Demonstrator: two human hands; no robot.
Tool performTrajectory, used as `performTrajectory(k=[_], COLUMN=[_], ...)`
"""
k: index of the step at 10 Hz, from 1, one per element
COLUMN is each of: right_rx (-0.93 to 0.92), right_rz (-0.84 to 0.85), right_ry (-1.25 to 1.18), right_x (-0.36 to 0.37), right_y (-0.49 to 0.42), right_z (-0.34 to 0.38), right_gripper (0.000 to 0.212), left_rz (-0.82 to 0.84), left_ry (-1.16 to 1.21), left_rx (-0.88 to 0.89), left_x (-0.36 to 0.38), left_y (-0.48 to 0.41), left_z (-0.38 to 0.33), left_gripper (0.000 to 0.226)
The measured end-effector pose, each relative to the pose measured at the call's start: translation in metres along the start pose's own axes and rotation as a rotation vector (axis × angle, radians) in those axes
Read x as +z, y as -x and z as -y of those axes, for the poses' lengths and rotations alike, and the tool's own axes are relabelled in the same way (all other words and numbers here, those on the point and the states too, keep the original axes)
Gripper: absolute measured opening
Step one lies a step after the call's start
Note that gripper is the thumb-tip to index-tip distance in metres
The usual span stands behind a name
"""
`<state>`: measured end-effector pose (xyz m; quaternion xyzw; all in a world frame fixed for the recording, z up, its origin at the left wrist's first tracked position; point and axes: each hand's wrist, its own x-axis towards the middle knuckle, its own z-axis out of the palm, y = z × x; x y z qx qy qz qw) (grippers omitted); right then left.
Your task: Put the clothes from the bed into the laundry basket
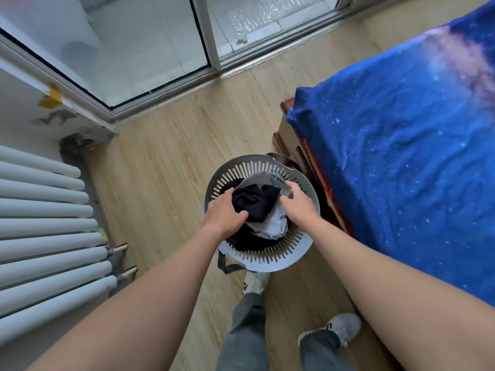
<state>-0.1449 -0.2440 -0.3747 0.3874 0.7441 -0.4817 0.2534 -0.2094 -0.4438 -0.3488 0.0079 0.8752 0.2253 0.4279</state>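
A round grey laundry basket (267, 263) with a slotted rim stands on the floor beside the bed. Inside it lie a black garment (254, 200) on top of a light grey garment (276, 223), with more dark cloth underneath. My left hand (223, 214) grips the black garment at its left edge. My right hand (297, 200) rests on the right side of the clothes, fingers curled on the grey garment. The bed (415, 156) has a blue starry sheet and no clothes on the part I see.
A white radiator (45, 226) lines the left wall. Glass sliding doors (150, 49) stand ahead. The wooden floor (166, 162) spreads between them. My feet in grey shoes (340, 328) stand just behind the basket, close to the wooden bed frame (289, 135).
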Motion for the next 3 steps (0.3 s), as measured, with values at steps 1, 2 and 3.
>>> performTrajectory(k=[1,2,3], right_rx=[-0.043,-0.061,-0.097], right_rz=[0.014,0.035,0.027], right_ry=[0.000,-0.033,-0.039], right_x=[0.003,0.003,0.003], right_y=[0.006,0.012,0.021], right_z=[0.006,0.014,0.022], right_gripper=[0.055,0.054,0.053], left_rz=[0.008,-0.008,-0.063], left_ry=[-0.008,0.016,0.010], left_rx=[0.013,0.052,0.113], left_x=[0.001,0.001,0.002], left_y=[0.003,0.004,0.009], left_z=[-0.001,-0.005,-0.013], left_gripper=[0.083,0.081,0.079])
